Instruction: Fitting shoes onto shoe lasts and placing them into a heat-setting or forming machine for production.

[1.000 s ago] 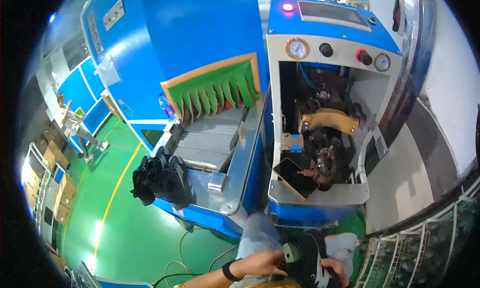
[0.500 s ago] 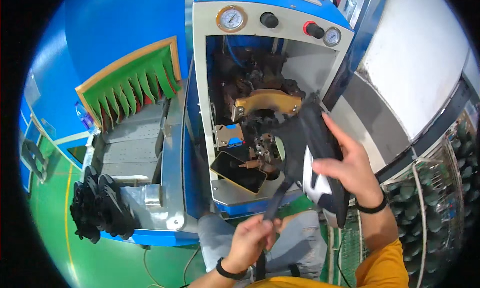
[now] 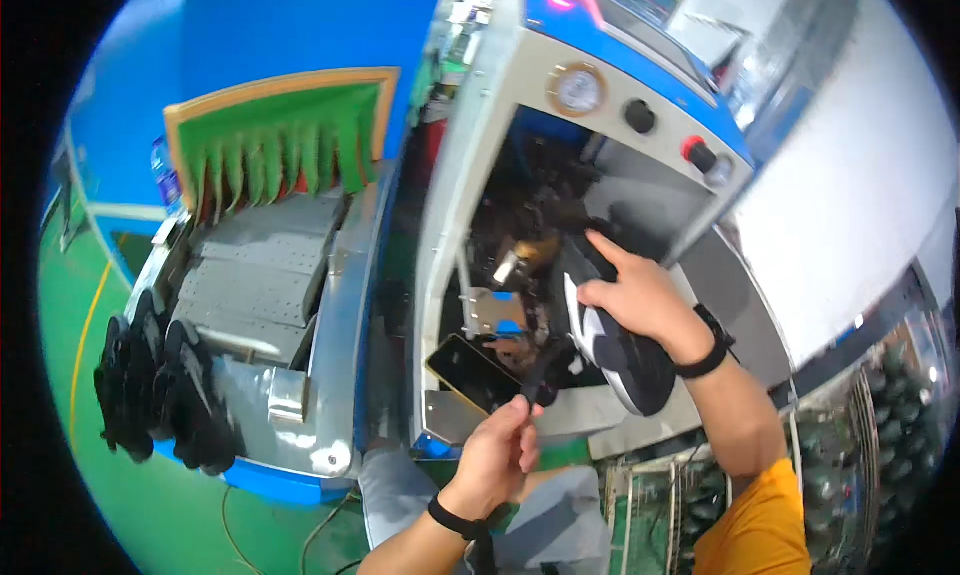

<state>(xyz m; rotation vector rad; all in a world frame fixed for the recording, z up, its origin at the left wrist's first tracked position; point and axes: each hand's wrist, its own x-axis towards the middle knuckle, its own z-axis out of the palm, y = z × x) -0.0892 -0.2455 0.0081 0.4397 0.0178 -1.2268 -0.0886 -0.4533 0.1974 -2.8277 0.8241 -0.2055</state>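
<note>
A black shoe (image 3: 640, 372) with a white side panel is tilted in front of the machine's opening. My right hand (image 3: 635, 290) grips it from the right, thumb on the near side and index finger stretched along its top. Below and to the left, my left hand (image 3: 500, 445) pinches the end of a dark strip (image 3: 537, 387) that runs up toward the shoe. Where the strip joins the shoe is blurred. Behind the shoe, the machine's dark inner parts and a brass-coloured curved piece (image 3: 528, 257) are partly hidden.
A phone (image 3: 472, 373) lies on the machine's ledge beside a metal plate (image 3: 497, 313). To the left stands a conveyor (image 3: 250, 265) with a green strip curtain (image 3: 280, 140); several black shoes (image 3: 175, 395) hang at its near end. Racks of dark shapes (image 3: 850, 455) stand at right.
My view has turned, so the machine appears tilted and farther right. The shoe and my right hand have moved in closer to the machine's opening. Both hands keep their holds.
</note>
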